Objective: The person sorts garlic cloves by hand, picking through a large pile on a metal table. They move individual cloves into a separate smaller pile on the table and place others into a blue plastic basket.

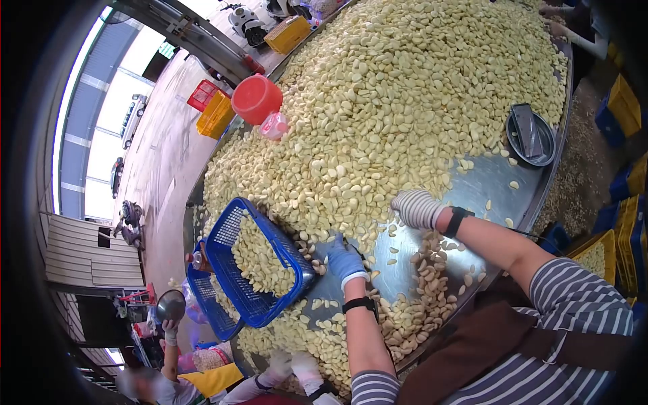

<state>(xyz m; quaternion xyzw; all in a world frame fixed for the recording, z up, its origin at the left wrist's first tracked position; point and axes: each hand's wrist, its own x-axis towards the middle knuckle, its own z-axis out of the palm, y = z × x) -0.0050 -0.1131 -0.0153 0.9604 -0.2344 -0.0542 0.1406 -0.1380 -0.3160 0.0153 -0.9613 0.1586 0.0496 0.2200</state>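
Looked down on a blue basket (260,270) tipped on its side on a round metal table (489,189), open mouth turned toward the great heap of peeled garlic cloves (391,94), with a share of cloves lying inside.

Found the left hand (344,260), in a blue glove, right at the basket's near corner, fingers curled down among loose cloves and touching or almost touching the rim. Could not tell whether gripping the rim or merely resting there.

Found the right hand (416,208), in a striped glove, farther from the basket, beyond the left hand, at the heap's edge. Lay palm down on the cloves, fingers bent over them; could not make out anything clasped inside.

Noted a black band (360,304) on the left wrist. Saw a second blue basket (206,297) tucked just under the first, at the table's edge. Spotted a red tub (256,98) well beyond the basket, on the heap's far rim, and a metal pan (533,138) across the heap from the basket, beside bare tabletop. Below the basket, off the table, made out another person's gloved hand (170,331) holding up a metal bowl (170,305).
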